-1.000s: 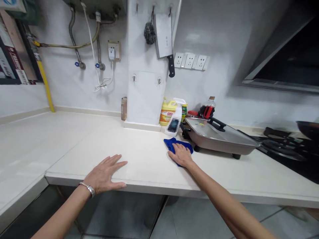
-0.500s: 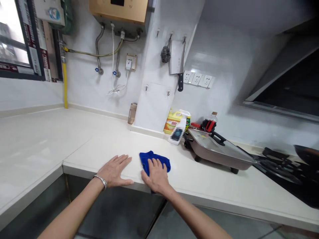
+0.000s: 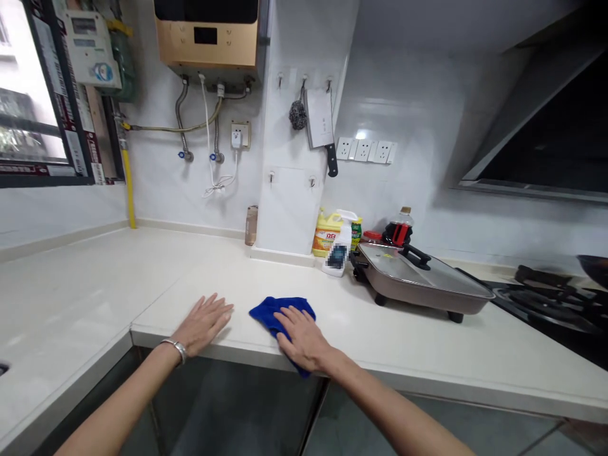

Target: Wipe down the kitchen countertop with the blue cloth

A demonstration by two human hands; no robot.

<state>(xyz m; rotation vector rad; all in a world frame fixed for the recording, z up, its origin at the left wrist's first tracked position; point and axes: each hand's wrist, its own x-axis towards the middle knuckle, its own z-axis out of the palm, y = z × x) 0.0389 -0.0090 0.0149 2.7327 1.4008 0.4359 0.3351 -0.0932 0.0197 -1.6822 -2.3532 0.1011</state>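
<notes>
A blue cloth (image 3: 270, 311) lies partly bunched on the white countertop (image 3: 213, 278), and one corner hangs over the front edge. My right hand (image 3: 303, 335) rests palm down on the cloth, its fingers stretched flat over it. Part of the cloth is hidden under the palm. To the left, apart from the cloth, my left hand (image 3: 202, 326) lies palm down by the counter's front edge with extended fingers. It holds nothing, and a silver bracelet (image 3: 177, 348) circles its wrist.
A lidded electric pan (image 3: 427, 285) stands right of the cloth, with a gas stove (image 3: 546, 310) beyond. Behind are a white spray bottle (image 3: 338, 250), a yellow detergent jug (image 3: 325, 234) and a brown bottle (image 3: 251, 225). A cleaver (image 3: 321, 120) hangs on the wall.
My right hand has slid the cloth left along the counter, and the cloth's shape has shifted. My left hand has also moved left. The view has tilted and turned slightly.
</notes>
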